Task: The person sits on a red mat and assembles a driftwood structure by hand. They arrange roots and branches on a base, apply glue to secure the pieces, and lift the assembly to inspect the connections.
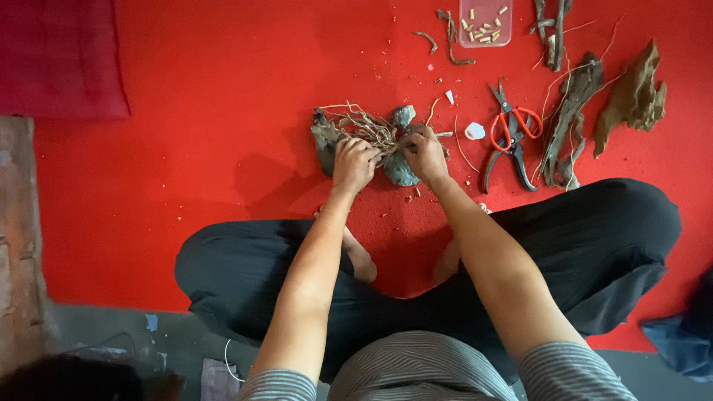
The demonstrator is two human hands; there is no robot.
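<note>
**Two hands on a tangle of roots and stone**

While the person sits cross-legged on the red mat (208,134), both hands work at one cluster just ahead of the knees. The left hand (354,162) is curled nearly closed, knuckles up, gripping the near edge of the pale dry root bundle (369,126). The right hand (425,154) is also curled, its fingers pinched on the bundle's right end, resting against the grey-green stones (402,168) underneath. A darker piece of driftwood (324,138) touches the bundle on its left side.

To the right of the hands, well apart from them, lie orange-handled scissors (511,122) crossed over dark pliers (514,160). A small white scrap (474,131) sits just beside the scissors. Farther right are long twisted driftwood pieces (570,111) and a brown bark-like chunk (633,96). Near the far edge stands a clear tray (485,37) holding short cut wood bits, with thin twigs (449,37) beside it.
</note>
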